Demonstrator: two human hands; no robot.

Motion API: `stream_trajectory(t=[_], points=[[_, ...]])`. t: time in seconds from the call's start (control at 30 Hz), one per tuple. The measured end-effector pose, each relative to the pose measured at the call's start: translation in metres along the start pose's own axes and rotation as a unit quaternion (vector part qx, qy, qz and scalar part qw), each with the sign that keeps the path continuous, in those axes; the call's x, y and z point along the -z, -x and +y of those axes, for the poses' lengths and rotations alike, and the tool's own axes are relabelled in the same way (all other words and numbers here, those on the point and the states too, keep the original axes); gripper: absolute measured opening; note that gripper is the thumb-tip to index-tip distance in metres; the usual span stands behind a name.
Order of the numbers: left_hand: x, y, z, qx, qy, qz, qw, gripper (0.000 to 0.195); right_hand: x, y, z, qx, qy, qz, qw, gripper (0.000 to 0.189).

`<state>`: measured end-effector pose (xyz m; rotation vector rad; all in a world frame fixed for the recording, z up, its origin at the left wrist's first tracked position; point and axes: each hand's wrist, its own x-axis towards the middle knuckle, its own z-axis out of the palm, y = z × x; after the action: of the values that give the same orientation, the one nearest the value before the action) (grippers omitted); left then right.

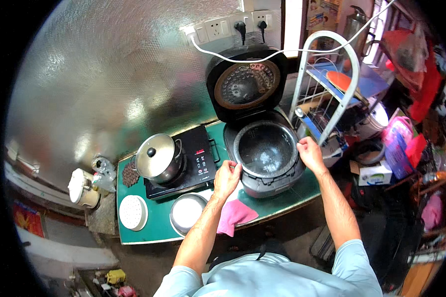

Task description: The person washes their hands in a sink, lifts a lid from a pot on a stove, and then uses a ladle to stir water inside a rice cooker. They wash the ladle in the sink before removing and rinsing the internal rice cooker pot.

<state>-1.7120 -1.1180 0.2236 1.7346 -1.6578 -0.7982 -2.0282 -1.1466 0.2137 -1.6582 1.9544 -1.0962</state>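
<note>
A black rice cooker (262, 191) stands on the green tabletop with its lid (251, 83) raised. Its dark inner pot (265, 148) sits in the body, and whitish patches show on the bottom. At the pot's left rim are the pinched fingers of my left hand (226, 180). My right hand (312, 155) has its fingers curled at the right rim. The fingertips' exact hold on the rim is partly hidden. To the left, a lidded steel pot (158, 157) rests on a black electric cooktop (197, 148) with a lit red display.
A white perforated steamer tray (133, 212), a metal bowl (187, 213) and a pink cloth (238, 215) lie along the table's front. A white cable (245, 61) crosses above the raised lid. Right of the cooker stands a metal-framed rack (325, 85). Wall sockets (226, 28) are behind.
</note>
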Motion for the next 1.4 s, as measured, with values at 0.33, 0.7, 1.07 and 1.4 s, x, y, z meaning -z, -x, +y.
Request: stream_trajectory(t=[0.33,0.7,1.07,1.4], points=[[-0.025,-0.024,0.034,0.103,-0.174,0.034,0.979,0.045,-0.001,-0.048,-0.023,0.024,0.117,-0.115,0.986,0.037],[-0.033,-0.020,0.026,0.083,0.182,0.156,0.967,0.022,0.005,-0.066,-0.035,0.053,-0.139,-0.041,0.988,0.022],[0.081,0.113,0.014,0.072,0.377,0.213,0.898,0.012,-0.006,0.014,-0.179,0.078,-0.356,-0.185,0.913,0.015],[0.210,0.352,-0.152,0.141,0.377,0.373,0.836,0.013,-0.163,0.246,-0.315,0.084,-0.343,-0.398,0.847,0.018]])
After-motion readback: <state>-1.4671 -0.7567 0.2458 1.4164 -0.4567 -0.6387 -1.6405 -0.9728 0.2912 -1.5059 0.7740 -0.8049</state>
